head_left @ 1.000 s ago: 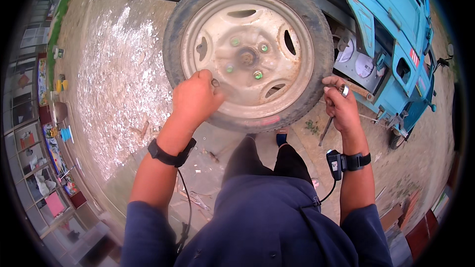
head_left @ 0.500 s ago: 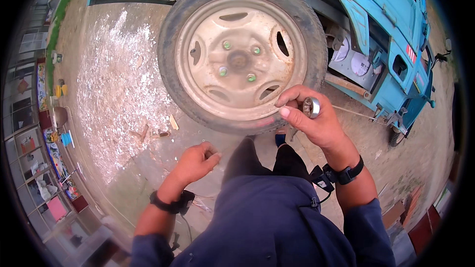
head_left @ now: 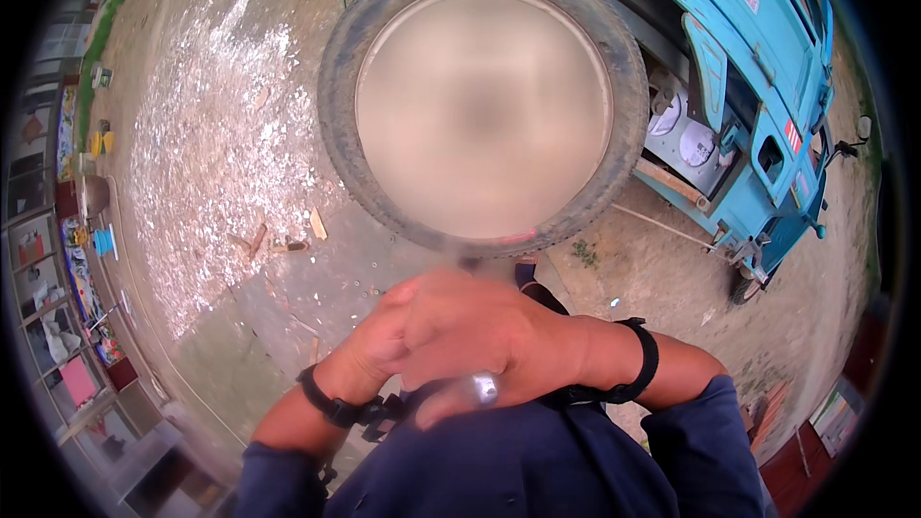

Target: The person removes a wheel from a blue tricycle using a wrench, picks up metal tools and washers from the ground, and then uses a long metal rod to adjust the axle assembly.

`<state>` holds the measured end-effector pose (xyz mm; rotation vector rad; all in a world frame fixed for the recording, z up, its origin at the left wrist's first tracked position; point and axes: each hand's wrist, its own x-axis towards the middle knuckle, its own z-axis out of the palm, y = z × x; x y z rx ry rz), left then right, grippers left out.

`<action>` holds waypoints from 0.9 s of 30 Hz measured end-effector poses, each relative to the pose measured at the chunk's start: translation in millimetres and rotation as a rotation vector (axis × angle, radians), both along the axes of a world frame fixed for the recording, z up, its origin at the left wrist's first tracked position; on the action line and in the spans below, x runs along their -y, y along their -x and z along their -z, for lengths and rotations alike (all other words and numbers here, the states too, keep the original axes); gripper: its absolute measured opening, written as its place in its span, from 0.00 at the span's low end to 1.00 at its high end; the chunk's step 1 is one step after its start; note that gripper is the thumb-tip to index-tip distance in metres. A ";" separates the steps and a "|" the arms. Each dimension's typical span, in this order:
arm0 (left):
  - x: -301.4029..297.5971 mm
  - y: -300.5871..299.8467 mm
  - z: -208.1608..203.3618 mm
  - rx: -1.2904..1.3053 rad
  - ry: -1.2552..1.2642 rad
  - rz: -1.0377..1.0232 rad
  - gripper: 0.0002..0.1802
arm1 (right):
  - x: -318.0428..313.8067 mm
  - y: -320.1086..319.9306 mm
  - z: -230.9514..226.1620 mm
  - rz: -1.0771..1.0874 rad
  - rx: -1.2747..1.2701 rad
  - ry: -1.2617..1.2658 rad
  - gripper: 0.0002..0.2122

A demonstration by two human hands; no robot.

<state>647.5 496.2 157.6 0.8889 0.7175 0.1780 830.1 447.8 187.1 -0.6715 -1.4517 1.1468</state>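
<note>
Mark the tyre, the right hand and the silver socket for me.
Tyre point(head_left: 339, 105): head view, on the rubber sidewall at the wheel's left.
Right hand point(head_left: 494, 334): head view, on the back of the hand.
Silver socket point(head_left: 485, 388): head view, on its shiny visible end.

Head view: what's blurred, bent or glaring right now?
In the head view, the wheel's disc is smeared to featureless beige, the tyre clearer; left hand and right hand look soft; the metal tool shows a bright highlight; the blue vehicle curves toward the dark rim.
</note>
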 end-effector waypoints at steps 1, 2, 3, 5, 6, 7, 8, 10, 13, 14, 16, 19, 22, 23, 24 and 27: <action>-1.5 -0.2 -5.6 -0.013 0.105 -0.037 0.11 | 1.4 1.1 -0.9 -0.041 0.029 -0.012 0.20; -5.5 2.3 -7.7 -0.028 0.282 -0.076 0.11 | 3.1 2.2 -2.2 -0.081 0.057 -0.023 0.22; -9.5 1.5 -10.7 -0.028 0.375 -0.096 0.12 | 4.1 2.6 -3.5 -0.120 0.087 -0.034 0.23; -19.4 -3.5 -20.1 -0.023 0.470 -0.130 0.12 | 5.2 -1.1 -6.8 -0.162 0.190 -0.039 0.27; -24.1 -6.2 -22.4 -0.013 0.476 -0.137 0.12 | 6.4 -4.9 -8.4 -0.182 0.242 -0.041 0.28; -26.9 -4.9 -19.9 -0.046 0.378 -0.152 0.11 | 6.0 -11.4 -9.3 -0.147 0.277 -0.001 0.29; -29.5 -1.5 -15.5 -0.078 0.281 -0.166 0.11 | 4.4 -22.4 -10.0 -0.113 0.312 0.038 0.30; -34.6 12.6 1.7 -0.197 0.069 -0.118 0.10 | 1.7 -52.9 1.8 0.134 0.458 0.119 0.31; -42.0 46.0 24.0 -0.470 -0.203 0.056 0.14 | -12.4 -122.9 37.3 0.753 0.732 0.246 0.31; -42.4 52.0 24.0 -0.559 -0.244 0.126 0.17 | -14.3 -144.9 47.0 0.949 0.756 0.303 0.31; -41.5 54.1 25.3 -0.628 -0.310 0.203 0.20 | -19.5 -184.0 66.8 1.142 0.828 0.304 0.33; -46.4 45.1 23.9 -0.594 -0.403 0.264 0.19 | -35.2 -216.0 106.0 1.213 0.836 0.319 0.37; -48.3 38.5 24.9 -0.614 -0.522 0.376 0.16 | -55.0 -225.5 127.8 1.124 0.833 0.427 0.42; -45.5 40.6 29.0 -0.632 -0.565 0.383 0.16 | -58.1 -223.4 131.0 1.114 0.839 0.474 0.46; -44.9 40.8 31.6 -0.647 -0.608 0.390 0.16 | -59.0 -224.2 130.7 1.112 0.800 0.519 0.47; -43.1 25.8 32.6 -0.616 -0.485 0.282 0.15 | -61.2 -220.9 129.5 1.072 0.705 0.625 0.49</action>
